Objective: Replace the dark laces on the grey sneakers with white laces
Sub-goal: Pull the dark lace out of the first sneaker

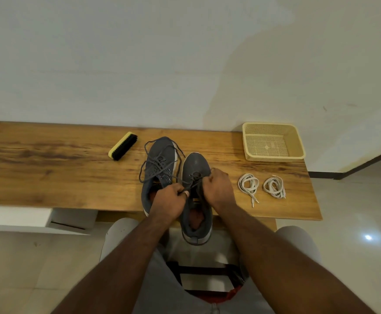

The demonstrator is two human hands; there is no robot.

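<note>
Two grey sneakers stand side by side on the wooden table [49,173]. The left sneaker [160,159] has its dark lace loose and spread over its top. The right sneaker [196,164] overhangs the table's front edge with its heel. Both hands are over its lacing. My left hand [168,199] pinches a strand of the dark lace [195,176]. My right hand [219,186] grips the lace on the sneaker's other side, fingers curled. Two coiled white laces lie to the right, one [248,185] nearer the sneakers and one [274,186] farther out.
A yellow-backed black brush [123,145] lies at the back left of the sneakers. A cream plastic basket [273,141] stands at the back right against the wall. The table's right end is just past the white laces. My knees are below the front edge.
</note>
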